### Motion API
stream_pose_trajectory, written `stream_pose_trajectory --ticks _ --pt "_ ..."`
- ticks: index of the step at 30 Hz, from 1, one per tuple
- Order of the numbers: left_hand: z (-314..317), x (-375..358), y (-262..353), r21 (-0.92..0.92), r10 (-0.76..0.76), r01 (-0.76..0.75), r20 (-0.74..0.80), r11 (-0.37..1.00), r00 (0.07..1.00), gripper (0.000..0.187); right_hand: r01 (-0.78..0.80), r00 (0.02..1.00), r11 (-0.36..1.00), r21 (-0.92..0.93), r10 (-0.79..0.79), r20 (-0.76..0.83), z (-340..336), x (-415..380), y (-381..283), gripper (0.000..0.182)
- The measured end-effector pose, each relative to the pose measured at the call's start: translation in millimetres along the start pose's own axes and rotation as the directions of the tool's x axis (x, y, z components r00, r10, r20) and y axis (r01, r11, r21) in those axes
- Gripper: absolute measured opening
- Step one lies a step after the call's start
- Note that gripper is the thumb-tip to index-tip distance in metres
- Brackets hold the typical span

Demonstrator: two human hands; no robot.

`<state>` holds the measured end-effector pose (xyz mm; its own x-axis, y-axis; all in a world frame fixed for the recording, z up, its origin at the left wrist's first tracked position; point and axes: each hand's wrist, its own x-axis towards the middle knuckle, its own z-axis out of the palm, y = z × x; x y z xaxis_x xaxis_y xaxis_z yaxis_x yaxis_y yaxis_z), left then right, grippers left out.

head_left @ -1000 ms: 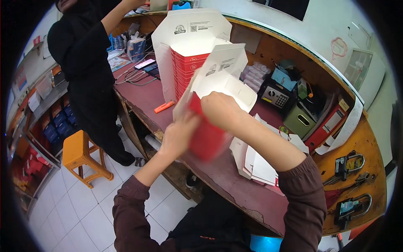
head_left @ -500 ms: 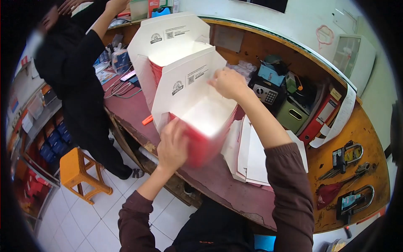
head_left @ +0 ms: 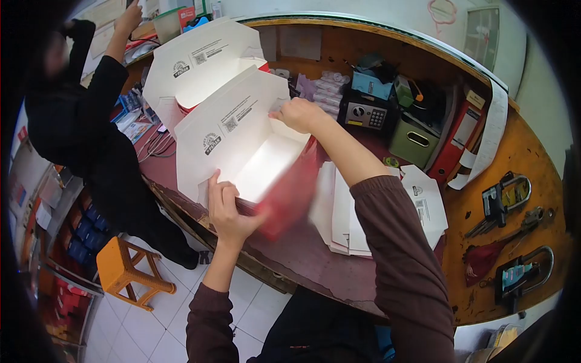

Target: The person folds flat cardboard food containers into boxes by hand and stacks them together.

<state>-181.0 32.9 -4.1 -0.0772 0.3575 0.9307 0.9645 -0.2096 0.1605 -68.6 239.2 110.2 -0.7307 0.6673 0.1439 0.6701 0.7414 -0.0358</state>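
An open cardboard box (head_left: pixel 257 169), red outside and white inside, is between my two hands above the desk. Its raised white lid carries a printed logo and a square code; the red front is motion-blurred. My left hand (head_left: pixel 230 209) grips the near-left corner, fingers over the rim and thumb against the red side. At the far-right corner, my right hand (head_left: pixel 299 115) has its fingers closed on the wall or flap edge. Directly behind stands a second open box (head_left: pixel 203 81) of the same kind. To the right lies a stack of flat white cardboard blanks (head_left: pixel 339 212).
A small safe (head_left: pixel 365 115), a green metal box (head_left: pixel 414 142) and a red binder (head_left: pixel 451 145) line the desk's back. Padlocks (head_left: pixel 505 199) and keys lie at right. Another person (head_left: pixel 78 127) stands left, near an orange stool (head_left: pixel 124 269).
The held box has shifted left and toward me, with both hands on it. My left fingers now show clearly over its rim. The other person's raised arm has moved; the camera view has shifted.
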Motion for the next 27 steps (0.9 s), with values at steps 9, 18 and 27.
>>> stream_pose_trajectory --ticks 9,18,27 --pt "63 -31 137 -0.539 0.392 -0.090 0.478 0.837 0.786 0.052 0.401 0.522 0.745 0.533 0.292 -0.801 -1 -98 17 0.027" --pt "120 -17 182 -0.569 0.564 -0.041 0.799 0.822 0.210 0.042 0.366 0.749 0.354 0.861 0.437 -0.498 9 -311 25 0.046" --pt "107 10 163 -0.669 -0.007 0.733 0.738 0.120 0.675 0.029 -0.116 0.939 -0.062 0.991 0.319 0.130 91 -357 -13 0.034"
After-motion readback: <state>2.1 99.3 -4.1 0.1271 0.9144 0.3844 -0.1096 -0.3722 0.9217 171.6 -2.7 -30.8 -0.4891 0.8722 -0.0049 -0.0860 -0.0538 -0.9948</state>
